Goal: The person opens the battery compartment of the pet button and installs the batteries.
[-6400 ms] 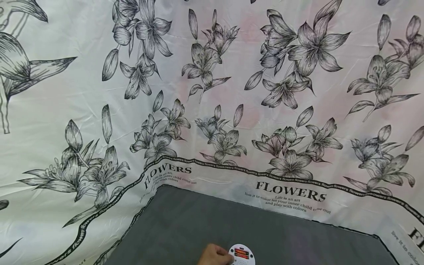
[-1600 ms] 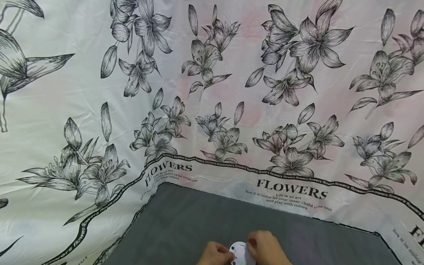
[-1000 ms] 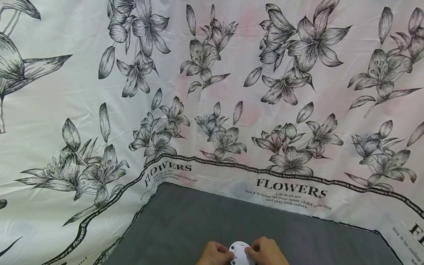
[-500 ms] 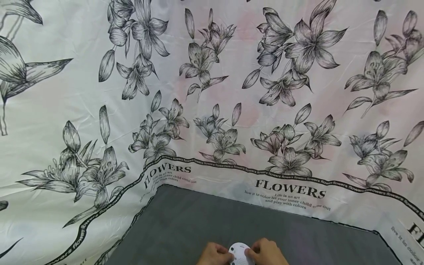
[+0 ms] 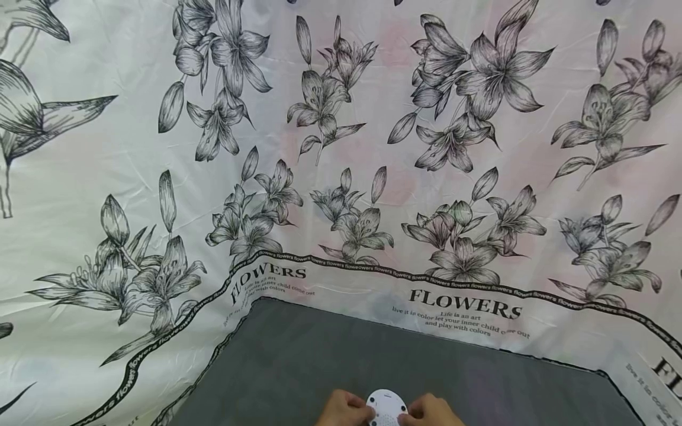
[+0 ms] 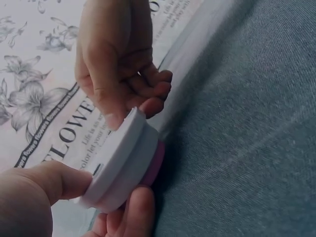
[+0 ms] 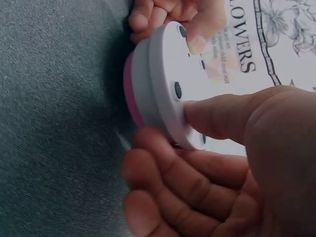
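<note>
A round white device with small dark feet and tiny holes on its flat face is held between both hands at the bottom of the head view. My left hand pinches its left edge, my right hand its right edge. In the left wrist view the device is seen edge-on, a pink band around its lower side. Thumbs press the white face while fingers support the underside. In the right wrist view, the right thumb lies on the face beside a dark foot. No batteries show.
Beneath the hands is a dark grey surface. A white sheet printed with lilies and the word FLOWERS borders it and rises behind and at the left.
Orange-red batteries showed in the device earlier; a white cover now hides them. My right hand has come in from out of view, and its thumb has shifted toward the right rim.
</note>
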Tool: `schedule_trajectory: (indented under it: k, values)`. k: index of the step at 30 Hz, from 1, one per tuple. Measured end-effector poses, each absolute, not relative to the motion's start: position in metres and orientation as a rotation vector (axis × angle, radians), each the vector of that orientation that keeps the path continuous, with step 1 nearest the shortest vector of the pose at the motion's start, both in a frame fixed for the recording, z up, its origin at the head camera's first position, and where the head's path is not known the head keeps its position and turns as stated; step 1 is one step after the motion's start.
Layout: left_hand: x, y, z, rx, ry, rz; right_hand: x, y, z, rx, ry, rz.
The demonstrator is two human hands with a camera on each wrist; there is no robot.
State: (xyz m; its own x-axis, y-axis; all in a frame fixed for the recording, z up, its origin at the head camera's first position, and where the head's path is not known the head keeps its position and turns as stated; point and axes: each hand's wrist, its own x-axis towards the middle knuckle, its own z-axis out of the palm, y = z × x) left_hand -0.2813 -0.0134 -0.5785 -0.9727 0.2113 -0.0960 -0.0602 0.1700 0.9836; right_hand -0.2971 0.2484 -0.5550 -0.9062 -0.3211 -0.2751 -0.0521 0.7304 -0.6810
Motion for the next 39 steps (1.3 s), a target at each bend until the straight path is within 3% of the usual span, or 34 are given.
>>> schedule_trajectory:
  k: [7,14,24,39]
  values:
    - [-0.279,-0.014,-0.565,0.104,2.202,1.875,-0.298,0.253,-0.560,-0.266,2.590,-1.088]
    - [-0.284,-0.017,-0.538,0.155,2.029,2.045,-0.270,0.234,-0.517,-0.069,2.470,-1.571]
    - [-0.286,-0.018,-0.524,0.217,1.967,2.214,-0.260,0.215,-0.498,0.148,2.615,-1.717]
    - [-0.289,-0.016,-0.506,0.616,2.192,2.198,-0.251,0.214,-0.493,-0.001,2.851,-1.793]
